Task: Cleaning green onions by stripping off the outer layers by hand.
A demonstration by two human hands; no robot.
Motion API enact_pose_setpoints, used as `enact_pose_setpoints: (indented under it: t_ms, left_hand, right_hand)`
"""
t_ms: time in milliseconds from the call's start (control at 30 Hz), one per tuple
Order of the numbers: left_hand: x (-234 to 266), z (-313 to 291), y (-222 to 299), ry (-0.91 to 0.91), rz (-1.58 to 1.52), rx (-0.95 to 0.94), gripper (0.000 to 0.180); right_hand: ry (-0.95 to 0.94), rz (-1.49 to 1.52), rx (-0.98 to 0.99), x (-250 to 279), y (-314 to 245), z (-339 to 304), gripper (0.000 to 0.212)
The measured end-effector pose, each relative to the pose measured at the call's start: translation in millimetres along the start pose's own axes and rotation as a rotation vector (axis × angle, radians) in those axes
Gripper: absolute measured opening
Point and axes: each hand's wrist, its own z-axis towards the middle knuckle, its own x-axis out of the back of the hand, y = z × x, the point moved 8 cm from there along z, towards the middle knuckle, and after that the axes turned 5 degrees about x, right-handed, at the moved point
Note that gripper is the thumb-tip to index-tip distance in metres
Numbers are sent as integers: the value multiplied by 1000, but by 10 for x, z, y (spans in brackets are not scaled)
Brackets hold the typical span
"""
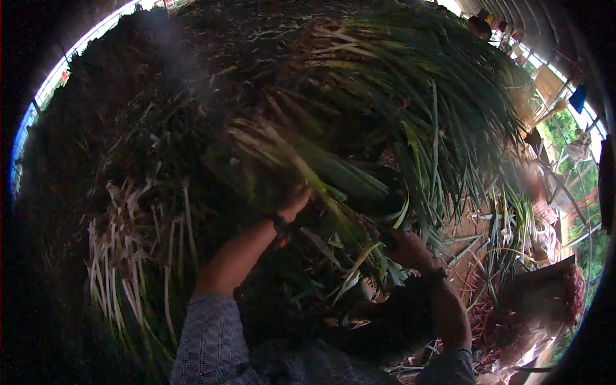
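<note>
My left hand (296, 200), with a dark band on its wrist, is closed around a green onion stalk (311, 176) in the middle of the view. Pale stem ends point up and left from it, and the green leaves slant down toward my right hand (410, 249). That hand is in shadow, its fingers curled at the leafy end of the stalk. Loose yellowish leaves (356, 266) hang between my forearms. Past my left hand lies a bunch of green onions (263, 141), its outline partly lost in the dark.
A large heap of green onions (449, 83) spreads across the far right. White-stemmed onions (119, 276) lie at the near left. At the right, leaf scraps litter the brown ground (471, 247), beside a bundle with reddish strands (545, 295). Arched framing (532, 25) curves overhead.
</note>
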Motion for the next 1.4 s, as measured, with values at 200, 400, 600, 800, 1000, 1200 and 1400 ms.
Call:
enact_pose_setpoints:
  t_ms: [200, 400, 600, 800, 1000, 1200, 1400]
  left_hand:
    - [-226, -519, 1132, 409, 505, -467, 24]
    - [-46, -551, 1014, 345, 246, -497, 25]
    - [-60, -223, 549, 301, 583, -278, 7]
    - [121, -288, 360, 217, 97, -433, 9]
    - [-390, -243, 498, 52, -59, -258, 19]
    - [-148, -61, 150, 116, 194, -264, 23]
    - [-333, -307, 880, 41, 75, -359, 26]
  right_hand:
    - [6, 41, -149, -1, 230, -217, 33]
    - [-24, -75, -138, -383, 387, 284, 33]
    - [99, -78, 41, -313, 274, 769, 33]
    - [112, -135, 89, -435, 119, 1260, 40]
    - [-12, 40, -36, -5, 18, 1041, 41]
    - [92, 183, 103, 26, -3, 838, 48]
    - [45, 29, -134, 324, -39, 278, 42]
